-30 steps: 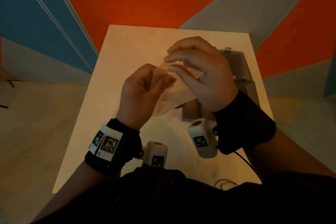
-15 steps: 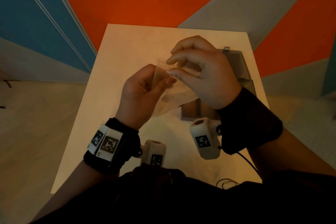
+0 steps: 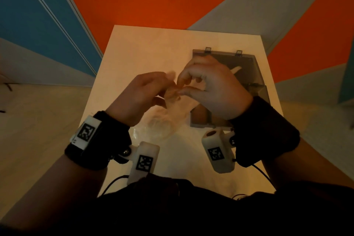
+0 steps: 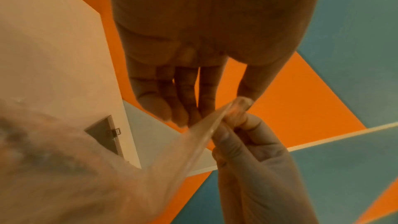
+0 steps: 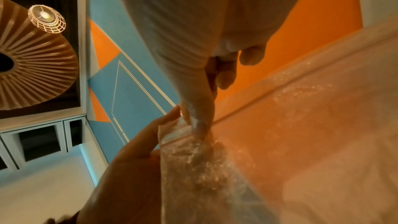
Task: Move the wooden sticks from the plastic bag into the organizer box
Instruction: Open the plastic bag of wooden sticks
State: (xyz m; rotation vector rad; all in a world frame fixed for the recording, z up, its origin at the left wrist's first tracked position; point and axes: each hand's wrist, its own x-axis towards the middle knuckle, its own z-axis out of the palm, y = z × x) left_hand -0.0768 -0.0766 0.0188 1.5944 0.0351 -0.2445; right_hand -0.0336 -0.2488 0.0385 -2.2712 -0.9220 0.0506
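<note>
Both hands, now lower, pinch the plastic bag's top edge: left hand beside right hand, organizer box beyond. No readable writing.

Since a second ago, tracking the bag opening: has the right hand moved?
Yes: right hand drew back toward the person, uncovering the far-left latch of the organizer box.

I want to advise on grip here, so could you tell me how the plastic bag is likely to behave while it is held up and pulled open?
Probably floppy: the plastic bag sags below both hands. Likely light: the right hand and left hand hold it by fingertip pinches. Its glossy film may slip.
</note>
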